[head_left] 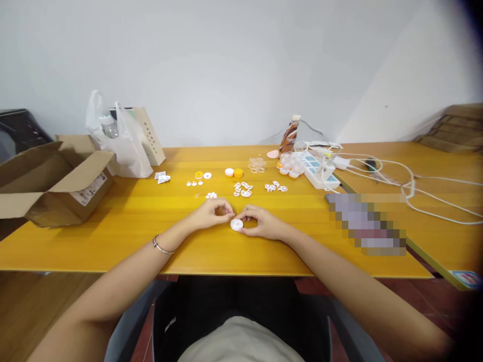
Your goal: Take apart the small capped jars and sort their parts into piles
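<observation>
Right hand (260, 222): fingers grip white disc's (237, 224) rim, between both hands.
Left hand (211, 213): fingers pinch a tiny piece (233, 214).
Loose parts (246, 193): on table (211, 251), seemingly unused.
Domes (293, 162): by power strip (320, 177), perhaps done.

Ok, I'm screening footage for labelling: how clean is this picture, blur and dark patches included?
All in the head view: soft light on the wall; black corners at right; a pixelated patch over the table; fine detail soft on the white disc in the right hand.
</observation>
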The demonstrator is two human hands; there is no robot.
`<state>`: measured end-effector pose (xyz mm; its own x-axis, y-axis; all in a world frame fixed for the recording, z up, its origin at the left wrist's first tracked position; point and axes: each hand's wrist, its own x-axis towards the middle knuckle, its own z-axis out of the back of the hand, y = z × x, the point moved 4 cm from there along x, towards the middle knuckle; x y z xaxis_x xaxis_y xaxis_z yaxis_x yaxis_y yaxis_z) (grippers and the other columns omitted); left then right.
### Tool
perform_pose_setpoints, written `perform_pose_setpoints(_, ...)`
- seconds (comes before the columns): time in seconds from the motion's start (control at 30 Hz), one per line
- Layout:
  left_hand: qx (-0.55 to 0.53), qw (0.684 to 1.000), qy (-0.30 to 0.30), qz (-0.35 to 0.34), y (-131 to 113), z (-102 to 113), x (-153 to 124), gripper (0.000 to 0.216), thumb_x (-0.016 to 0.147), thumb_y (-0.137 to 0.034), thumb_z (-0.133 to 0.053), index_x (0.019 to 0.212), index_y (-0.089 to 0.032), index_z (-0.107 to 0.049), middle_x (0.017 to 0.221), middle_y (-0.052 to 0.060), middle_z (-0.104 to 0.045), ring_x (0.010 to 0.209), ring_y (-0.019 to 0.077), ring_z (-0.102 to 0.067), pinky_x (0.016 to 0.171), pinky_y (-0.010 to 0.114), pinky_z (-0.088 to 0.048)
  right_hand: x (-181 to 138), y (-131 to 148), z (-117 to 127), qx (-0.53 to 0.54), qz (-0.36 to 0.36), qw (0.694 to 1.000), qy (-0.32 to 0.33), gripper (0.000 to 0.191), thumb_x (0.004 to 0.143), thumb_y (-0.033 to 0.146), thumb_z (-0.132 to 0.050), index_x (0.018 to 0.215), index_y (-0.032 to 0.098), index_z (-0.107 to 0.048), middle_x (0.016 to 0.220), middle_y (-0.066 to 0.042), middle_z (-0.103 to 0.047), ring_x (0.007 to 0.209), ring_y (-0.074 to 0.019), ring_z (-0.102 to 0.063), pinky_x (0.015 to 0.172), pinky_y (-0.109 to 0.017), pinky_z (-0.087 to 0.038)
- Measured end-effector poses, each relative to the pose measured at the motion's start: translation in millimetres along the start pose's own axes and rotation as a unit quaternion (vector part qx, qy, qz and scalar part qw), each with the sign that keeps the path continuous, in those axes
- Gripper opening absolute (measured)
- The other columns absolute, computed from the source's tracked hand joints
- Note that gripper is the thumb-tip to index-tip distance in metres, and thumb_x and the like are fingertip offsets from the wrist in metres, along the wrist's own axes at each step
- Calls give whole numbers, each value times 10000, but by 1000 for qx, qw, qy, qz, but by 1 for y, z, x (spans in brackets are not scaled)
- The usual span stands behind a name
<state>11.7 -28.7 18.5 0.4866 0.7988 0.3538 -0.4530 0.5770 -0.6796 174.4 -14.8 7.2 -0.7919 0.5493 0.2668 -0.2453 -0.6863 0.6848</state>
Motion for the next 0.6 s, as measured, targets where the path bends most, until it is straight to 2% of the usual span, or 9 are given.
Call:
perform_pose_setpoints(0.07, 40, 999, -30, 11, 3, 12, 0, 145, 764, -270, -556, 760, -131, -598, 721, 21, -607, 688, 107, -542, 672, 239, -443, 0, -1, 0, 0, 4, 1000, -3, 252, 701, 232, -630, 946, 176, -648, 800, -21, -539, 750, -127, -511, 714, -256, -437)
perform_pose_setpoints(0.17, 149, 985, -67, 49, 12, 42, -2, 130, 748, -261, -537, 741, -141, -588, 746, 29, -613, 701, 125, -547, 671, 249, -429, 0, -2, 0, -9, 7, 1000, -4, 257, 696, 243, -639, 942, 169, -637, 805, -26, -550, 751, -130, -510, 710, -255, -437)
perform_pose_setpoints(0.23, 242, 962, -78, 96, 21, 64, -6, 121, 733, -252, -529, 729, -145, -585, 757, 38, -620, 702, 141, -552, 668, 258, -418, 0, -3, 0, -13, 8, 1000, -4, 251, 697, 242, -640, 938, 174, -631, 810, -26, -554, 752, -130, -509, 705, -254, -435)
perform_pose_setpoints(0.33, 357, 912, -78, 185, 34, 88, -14, 132, 709, -279, -537, 702, -157, -585, 759, 53, -636, 695, 166, -563, 628, 259, -396, 0, -2, 0, -15, 8, 1000, -7, 240, 697, 235, -637, 930, 177, -623, 815, -25, -557, 750, -131, -505, 699, -254, -430)
perform_pose_setpoints(0.43, 412, 880, -42, 234, 42, 93, -18, 148, 707, -304, -530, 685, -174, -597, 765, 57, -656, 690, 179, -576, 609, 256, -381, 0, -2, 0, -11, 4, 1000, -8, 234, 695, 235, -634, 920, 176, -611, 815, -24, -563, 743, -129, -503, 695, -254, -427)
perform_pose_setpoints(0.6, 410, 884, -21, 224, 43, 82, -18, 124, 694, -206, -505, 701, -173, -625, 794, 73, -664, 708, 197, -592, 633, 270, -389, 0, -1, 0, 7, -13, 1000, -15, 233, 681, 258, -643, 893, 174, -591, 811, -17, -568, 728, -125, -501, 690, -257, -425)
